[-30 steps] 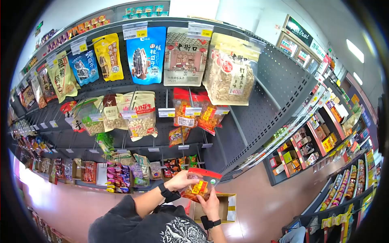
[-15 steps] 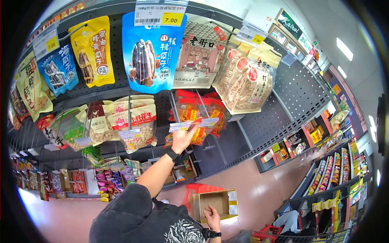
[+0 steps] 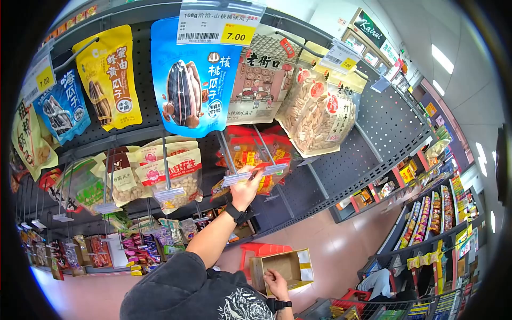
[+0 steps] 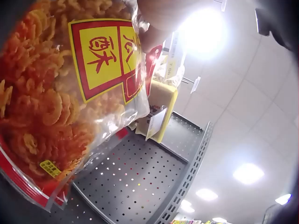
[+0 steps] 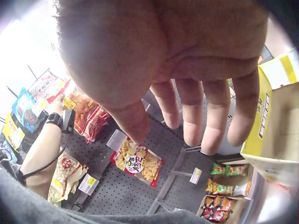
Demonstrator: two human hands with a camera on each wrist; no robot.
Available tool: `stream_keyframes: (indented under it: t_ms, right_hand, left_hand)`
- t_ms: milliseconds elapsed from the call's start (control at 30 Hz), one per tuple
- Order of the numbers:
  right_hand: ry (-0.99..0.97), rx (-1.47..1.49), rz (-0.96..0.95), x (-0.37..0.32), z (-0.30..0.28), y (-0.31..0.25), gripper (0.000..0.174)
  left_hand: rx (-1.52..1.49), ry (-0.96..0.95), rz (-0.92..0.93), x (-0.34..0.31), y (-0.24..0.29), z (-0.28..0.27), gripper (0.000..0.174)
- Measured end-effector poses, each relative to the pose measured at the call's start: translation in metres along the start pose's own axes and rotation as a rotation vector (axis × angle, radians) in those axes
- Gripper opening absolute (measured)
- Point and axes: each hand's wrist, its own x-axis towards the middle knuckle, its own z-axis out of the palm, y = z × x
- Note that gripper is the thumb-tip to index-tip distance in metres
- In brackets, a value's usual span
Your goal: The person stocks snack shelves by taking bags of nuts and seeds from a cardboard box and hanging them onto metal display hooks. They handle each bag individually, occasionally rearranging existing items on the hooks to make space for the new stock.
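Observation:
My left hand (image 3: 244, 193) is raised to the hanging hooks, its fingers gripping the edge of a clear snack bag (image 4: 51, 93) of orange crisps with a red-and-yellow label. In the head view a price-tag holder (image 3: 255, 175) on the hook ends partly covers the fingertips. More red-topped snack bags (image 3: 277, 146) hang right behind. My right hand (image 3: 276, 282) hangs low over an open cardboard box (image 3: 285, 261), holding nothing. Its fingers (image 5: 191, 116) are loosely bent in the right wrist view.
Seed pouches hang above, among them a blue pouch (image 3: 189, 80) and a clear seed bag (image 3: 320, 101). Peanut bags (image 3: 176, 170) hang to the left. A red stool (image 3: 250, 249) stands by the box. Behind me on the right is a wire cart (image 3: 394, 309) and a person's leg (image 3: 378, 280).
Both hands held a snack bag before my chest; then the left hand rose with it to the hooks. The right hand let go and sank over the box. The view moved closer to the shelf.

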Motion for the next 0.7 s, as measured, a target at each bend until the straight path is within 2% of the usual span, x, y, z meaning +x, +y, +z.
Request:
stream_keyframes:
  t_ms: [133,233,300,367,567,600,633,667,700]
  right_hand:
    - [-0.001,-0.027,-0.011,0.002,0.0,0.003,0.043]
    - [-0.003,-0.074,0.0,0.004,0.001,0.006,0.041]
    - [-0.007,-0.061,0.015,0.003,0.001,0.007,0.041]
    - [-0.014,-0.061,0.019,0.002,0.002,0.003,0.041]
    - [-0.04,-0.082,0.017,0.004,0.003,0.011,0.043]
    - [-0.05,-0.071,0.008,0.002,0.001,0.017,0.044]
    - [0.007,-0.051,0.022,-0.002,0.001,0.012,0.044]
    - [-0.023,-0.087,0.024,-0.006,0.001,-0.001,0.044]
    - [-0.039,-0.121,0.032,-0.011,-0.002,-0.009,0.044]
  left_hand:
    - [-0.08,0.013,-0.082,0.008,0.016,-0.008,0.014]
    - [0.062,0.045,0.134,0.012,0.018,-0.011,0.015]
    - [0.102,0.011,0.099,0.009,0.014,-0.01,0.015]
    - [0.144,0.003,0.156,0.005,0.008,-0.004,0.015]
    - [0.139,-0.033,-0.021,0.005,0.023,-0.008,0.01]
    - [0.175,-0.086,-0.121,0.006,0.028,-0.012,0.01]
    - [0.142,-0.06,-0.053,0.005,0.005,-0.011,0.011]
    - [0.133,-0.098,-0.089,0.013,0.028,-0.014,0.011]
    - [0.119,-0.096,-0.051,0.014,0.028,-0.014,0.01]
